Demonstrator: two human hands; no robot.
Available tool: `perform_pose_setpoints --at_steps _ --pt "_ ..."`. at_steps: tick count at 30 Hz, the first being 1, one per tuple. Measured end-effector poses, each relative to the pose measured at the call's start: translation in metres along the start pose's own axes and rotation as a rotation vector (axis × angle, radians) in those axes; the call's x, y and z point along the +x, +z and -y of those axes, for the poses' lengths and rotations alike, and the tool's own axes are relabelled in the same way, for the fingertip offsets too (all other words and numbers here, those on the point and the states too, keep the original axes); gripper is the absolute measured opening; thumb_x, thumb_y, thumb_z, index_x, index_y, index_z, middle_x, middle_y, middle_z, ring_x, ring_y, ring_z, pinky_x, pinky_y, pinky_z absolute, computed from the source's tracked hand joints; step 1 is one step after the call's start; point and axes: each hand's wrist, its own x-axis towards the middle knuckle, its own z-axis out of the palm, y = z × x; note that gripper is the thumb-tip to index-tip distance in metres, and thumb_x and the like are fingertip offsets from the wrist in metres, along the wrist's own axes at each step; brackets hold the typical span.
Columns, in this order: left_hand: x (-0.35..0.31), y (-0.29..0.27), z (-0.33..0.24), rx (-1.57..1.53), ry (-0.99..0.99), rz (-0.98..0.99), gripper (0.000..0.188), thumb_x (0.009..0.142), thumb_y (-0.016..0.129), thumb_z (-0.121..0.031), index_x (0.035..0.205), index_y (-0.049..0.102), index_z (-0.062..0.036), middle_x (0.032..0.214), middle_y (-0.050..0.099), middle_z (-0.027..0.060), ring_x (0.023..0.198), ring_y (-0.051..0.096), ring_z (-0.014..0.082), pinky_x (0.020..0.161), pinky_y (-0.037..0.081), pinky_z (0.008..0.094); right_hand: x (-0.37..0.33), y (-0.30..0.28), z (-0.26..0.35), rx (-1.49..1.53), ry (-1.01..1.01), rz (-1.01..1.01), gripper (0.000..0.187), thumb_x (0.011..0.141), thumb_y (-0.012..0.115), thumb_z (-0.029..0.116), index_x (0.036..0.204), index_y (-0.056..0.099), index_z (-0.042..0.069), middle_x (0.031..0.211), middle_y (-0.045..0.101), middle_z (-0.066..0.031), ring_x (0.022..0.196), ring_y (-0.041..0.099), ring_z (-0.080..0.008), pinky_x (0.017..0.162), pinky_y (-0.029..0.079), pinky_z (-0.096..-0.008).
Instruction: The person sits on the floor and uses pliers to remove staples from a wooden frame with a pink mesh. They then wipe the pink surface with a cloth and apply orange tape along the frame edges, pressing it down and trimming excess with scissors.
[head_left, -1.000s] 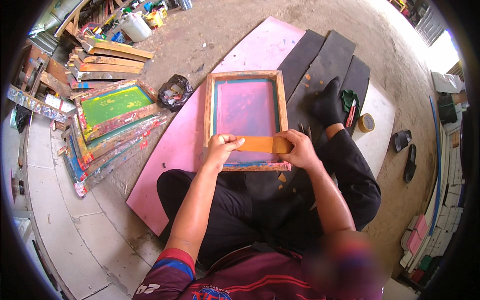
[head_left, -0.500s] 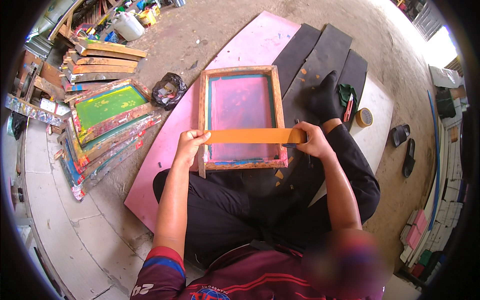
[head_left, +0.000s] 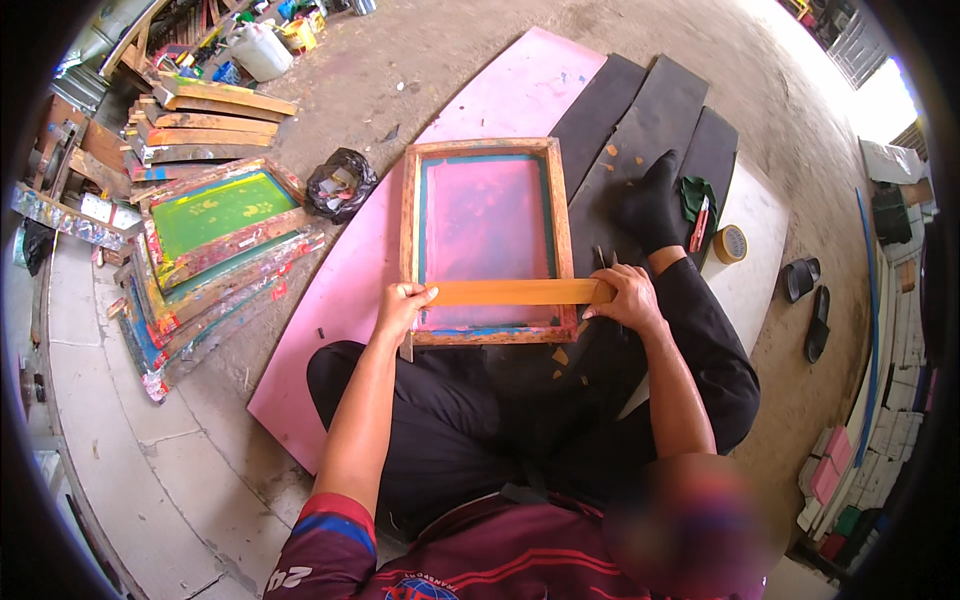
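- Currently, the left hand [head_left: 405, 307] and right hand [head_left: 634, 298] are apart, each pinching one end of an orange tape strip [head_left: 510, 292].
- Pulled straight, the strip crosses the lower part of a wooden screen frame [head_left: 561, 215]; whether they touch, I cannot tell.
- Beneath the frame lie a pink board [head_left: 345, 265] and black mats [head_left: 660, 110].
- Beyond the right hand, a tape roll [head_left: 731, 244] sits near a red tool [head_left: 699, 225].
- Farther off, a green-meshed frame [head_left: 225, 212] tops a stack [head_left: 240, 277].

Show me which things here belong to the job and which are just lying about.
Apparently in use: orange strip, held by left hand and right hand; wooden-framed screen beneath it.

Apparently lying about: black sandals; black plastic bag; white jug.
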Motion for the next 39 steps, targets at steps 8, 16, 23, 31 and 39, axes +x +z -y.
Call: perform_pose_setpoints --at_steps 8,16,23,31,39 --pt "-0.001 0.005 0.003 0.1 0.003 -0.098 0.023 0.093 0.085 -0.01 0.102 0.079 0.0104 0.098 0.078 0.0132 0.08 0.072 0.0153 0.07 0.059 0.0303 -0.006 0.015 -0.003 0.172 0.153 -0.045 0.059 0.065 0.096 0.044 0.113 0.078 0.015 0.094 0.066 -0.0031 0.099 0.065 -0.028 0.095 0.048 -0.0435" --pt "0.0 0.003 0.011 0.247 0.085 -0.2 0.02 0.09 0.087 -0.014 0.087 0.081 0.0051 0.075 0.078 0.0078 0.067 0.071 0.0112 0.062 0.056 0.0303 -0.001 0.02 0.0 -0.032 -0.169 -0.189 0.035 0.074 0.09 0.039 0.101 0.082 0.018 0.097 0.066 0.0008 0.098 0.062 -0.0242 0.096 0.046 -0.0411" --pt "-0.012 0.015 -0.009 0.451 0.114 -0.274 0.024 0.089 0.087 -0.019 0.092 0.083 0.0037 0.076 0.079 0.0114 0.066 0.072 0.0134 0.064 0.056 0.0325 -0.001 0.029 0.006 -0.164 -0.203 -0.219 0.028 0.074 0.088 0.037 0.096 0.081 0.02 0.096 0.063 0.0005 0.098 0.062 -0.0225 0.093 0.046 -0.0406" --pt "-0.017 0.015 -0.015 0.523 0.112 -0.313 0.024 0.088 0.087 -0.02 0.095 0.083 0.0019 0.079 0.079 0.0169 0.068 0.076 0.0215 0.067 0.058 0.0381 0.001 0.037 0.011 -0.232 -0.231 -0.242 0.024 0.077 0.084 0.037 0.097 0.081 0.024 0.097 0.062 0.0009 0.098 0.061 -0.0216 0.092 0.046 -0.0396" --pt "-0.015 0.019 -0.013 0.678 0.13 -0.345 0.028 0.087 0.089 -0.023 0.096 0.083 0.0032 0.081 0.08 0.0178 0.07 0.077 0.0222 0.069 0.059 0.0366 0.005 0.041 0.023 -0.334 -0.166 -0.174 0.017 0.082 0.079 0.031 0.097 0.08 0.023 0.101 0.063 0.0004 0.106 0.06 -0.0217 0.099 0.045 -0.044"
